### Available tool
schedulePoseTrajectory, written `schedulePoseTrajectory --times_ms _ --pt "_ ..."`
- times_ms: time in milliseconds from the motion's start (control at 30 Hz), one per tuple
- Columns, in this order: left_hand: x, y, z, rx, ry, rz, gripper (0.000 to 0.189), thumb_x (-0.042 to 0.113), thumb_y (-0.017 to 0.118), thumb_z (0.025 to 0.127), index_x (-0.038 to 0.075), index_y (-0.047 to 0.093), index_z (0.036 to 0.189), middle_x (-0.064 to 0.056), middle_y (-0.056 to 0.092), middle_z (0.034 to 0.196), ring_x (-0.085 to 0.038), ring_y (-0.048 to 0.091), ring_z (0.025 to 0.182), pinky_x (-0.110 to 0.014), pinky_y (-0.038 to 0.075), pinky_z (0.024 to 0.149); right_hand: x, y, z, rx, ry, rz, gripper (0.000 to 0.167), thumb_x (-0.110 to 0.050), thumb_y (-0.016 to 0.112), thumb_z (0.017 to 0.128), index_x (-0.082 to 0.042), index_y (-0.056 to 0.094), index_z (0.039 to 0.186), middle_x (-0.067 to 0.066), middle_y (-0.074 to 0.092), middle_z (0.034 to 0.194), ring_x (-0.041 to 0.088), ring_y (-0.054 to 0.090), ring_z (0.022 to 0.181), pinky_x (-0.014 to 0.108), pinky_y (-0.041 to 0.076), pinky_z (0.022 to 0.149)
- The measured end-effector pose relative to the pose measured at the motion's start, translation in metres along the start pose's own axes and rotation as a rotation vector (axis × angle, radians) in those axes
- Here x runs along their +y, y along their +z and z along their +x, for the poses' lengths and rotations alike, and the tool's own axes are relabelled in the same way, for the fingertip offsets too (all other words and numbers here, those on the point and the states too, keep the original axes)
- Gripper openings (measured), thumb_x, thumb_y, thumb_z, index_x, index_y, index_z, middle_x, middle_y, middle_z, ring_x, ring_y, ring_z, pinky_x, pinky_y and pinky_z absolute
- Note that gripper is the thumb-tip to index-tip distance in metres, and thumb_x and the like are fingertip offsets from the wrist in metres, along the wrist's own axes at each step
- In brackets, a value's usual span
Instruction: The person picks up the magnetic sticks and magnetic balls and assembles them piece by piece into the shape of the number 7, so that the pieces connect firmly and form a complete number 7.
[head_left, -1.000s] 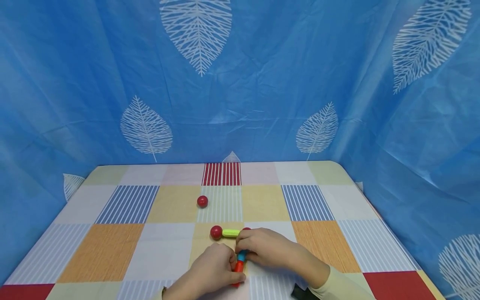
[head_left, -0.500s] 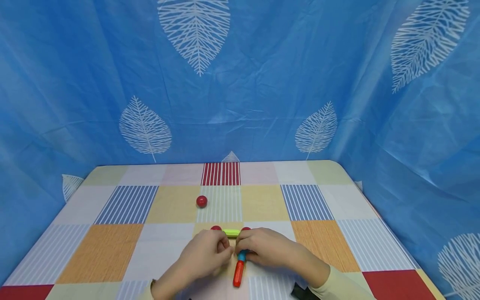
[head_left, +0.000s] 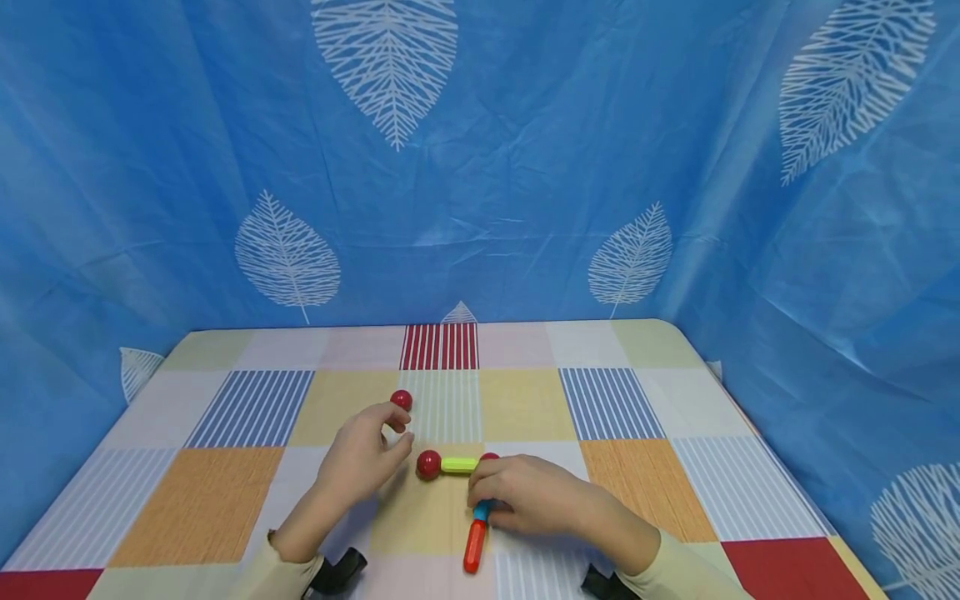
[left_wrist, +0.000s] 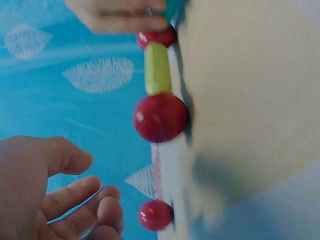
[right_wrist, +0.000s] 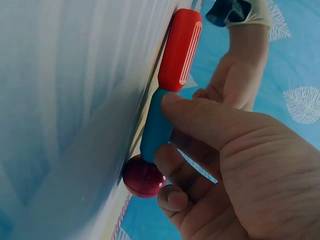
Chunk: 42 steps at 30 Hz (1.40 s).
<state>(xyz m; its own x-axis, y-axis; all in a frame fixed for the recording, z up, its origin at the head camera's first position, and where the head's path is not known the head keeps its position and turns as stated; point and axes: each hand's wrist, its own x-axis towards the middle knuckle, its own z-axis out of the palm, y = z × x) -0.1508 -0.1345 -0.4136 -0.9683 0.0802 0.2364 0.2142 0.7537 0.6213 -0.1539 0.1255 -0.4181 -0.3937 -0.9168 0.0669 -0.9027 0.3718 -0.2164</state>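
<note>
My left hand (head_left: 363, 457), fingers parted and empty, is just beside a lone red ball (head_left: 401, 400) at the far side; its fingertips overlap the ball's lower edge in the head view. My right hand (head_left: 536, 497) pinches a blue rod (right_wrist: 156, 125) between thumb and fingers. A red rod (head_left: 475, 546) continues from the blue one toward the near edge. At the blue rod's other end sits a red ball (right_wrist: 144, 176), partly hidden by my fingers. From that ball a yellow-green rod (head_left: 459, 465) runs left to another red ball (head_left: 428, 465).
A patchwork cloth (head_left: 322, 492) covers the table. Blue curtains (head_left: 480, 167) with white leaf prints enclose its back and sides. Black wrist devices (head_left: 339, 572) sit by both sleeves, low over the cloth.
My left hand has let go of the red rod and moved away and left, to the lone red ball. My right hand stays on the blue rod, and the joined pieces hold their place.
</note>
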Motion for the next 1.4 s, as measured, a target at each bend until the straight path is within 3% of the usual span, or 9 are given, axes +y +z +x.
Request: schedulePoseTrajectory --times_ms 233,467,633,767,867,900,1133,1400 --pt "-0.023 0.0 0.012 0.041 -0.034 -0.038 0.033 0.012 0.072 0.084 0.002 0.064 0.114 -0.013 0.062 0.112 -0.014 0.048 0.061 -0.03 0.044 0.055 -0.008 -0.001 0.002 0.009 -0.06 -0.008 0.021 -0.02 0.076 0.083 -0.022 0.071 0.103 -0.015 0.061 0.106 -0.005 0.054 0.096 0.016 0.045 0.086" --pt "-0.042 0.004 0.024 0.065 -0.003 -0.025 0.043 0.013 0.074 0.083 -0.001 0.061 0.122 -0.018 0.062 0.115 -0.015 0.049 0.063 -0.033 0.046 0.062 -0.013 -0.001 0.002 -0.009 -0.074 0.002 0.022 -0.018 0.076 0.083 -0.023 0.071 0.103 -0.016 0.06 0.105 -0.007 0.053 0.095 0.014 0.044 0.085" --pt "-0.048 0.007 0.034 0.042 0.019 -0.049 0.046 0.013 0.074 0.084 -0.002 0.06 0.125 -0.019 0.063 0.118 -0.015 0.048 0.057 -0.035 0.045 0.059 -0.015 0.0 0.001 -0.018 -0.081 -0.011 0.023 -0.016 0.076 0.082 -0.023 0.071 0.103 -0.017 0.06 0.104 -0.006 0.052 0.095 0.013 0.043 0.086" --pt "-0.048 0.01 0.04 0.023 0.017 -0.041 0.043 0.013 0.074 0.085 -0.002 0.062 0.123 -0.019 0.064 0.117 -0.026 0.062 0.081 -0.044 0.051 0.077 -0.015 0.002 0.0 -0.022 -0.087 -0.034 0.023 -0.018 0.077 0.083 -0.024 0.07 0.104 -0.017 0.06 0.104 -0.005 0.053 0.097 0.012 0.043 0.088" --pt "-0.047 0.013 0.045 0.015 0.002 -0.023 0.037 0.012 0.074 0.084 -0.002 0.064 0.117 -0.017 0.065 0.113 -0.032 0.06 0.104 -0.05 0.048 0.091 -0.016 0.003 -0.001 -0.023 -0.089 -0.044 0.023 -0.019 0.077 0.083 -0.024 0.07 0.104 -0.017 0.06 0.104 -0.005 0.053 0.099 0.012 0.042 0.088" --pt "-0.046 0.013 0.047 0.011 -0.003 -0.019 0.034 0.011 0.074 0.084 -0.001 0.064 0.115 -0.016 0.065 0.111 -0.032 0.06 0.105 -0.05 0.047 0.092 -0.016 0.002 -0.001 -0.024 -0.089 -0.049 0.023 -0.019 0.076 0.083 -0.024 0.07 0.104 -0.017 0.06 0.104 -0.006 0.053 0.099 0.012 0.042 0.088" --pt "-0.044 0.014 0.051 0.003 -0.037 0.019 0.023 0.009 0.079 0.08 0.006 0.064 0.096 -0.008 0.064 0.097 -0.025 0.056 0.086 -0.043 0.05 0.079 -0.016 0.001 0.001 -0.039 -0.082 -0.043 0.022 -0.02 0.077 0.084 -0.025 0.07 0.104 -0.019 0.061 0.102 -0.007 0.053 0.097 0.012 0.042 0.088" --pt "-0.042 0.013 0.048 -0.002 -0.063 0.038 0.023 0.008 0.08 0.079 0.007 0.064 0.095 -0.007 0.064 0.095 -0.022 0.053 0.08 -0.041 0.05 0.077 -0.017 0.002 0.004 -0.054 -0.082 -0.048 0.02 -0.021 0.076 0.085 -0.025 0.07 0.103 -0.019 0.061 0.101 -0.008 0.052 0.095 0.011 0.042 0.086"
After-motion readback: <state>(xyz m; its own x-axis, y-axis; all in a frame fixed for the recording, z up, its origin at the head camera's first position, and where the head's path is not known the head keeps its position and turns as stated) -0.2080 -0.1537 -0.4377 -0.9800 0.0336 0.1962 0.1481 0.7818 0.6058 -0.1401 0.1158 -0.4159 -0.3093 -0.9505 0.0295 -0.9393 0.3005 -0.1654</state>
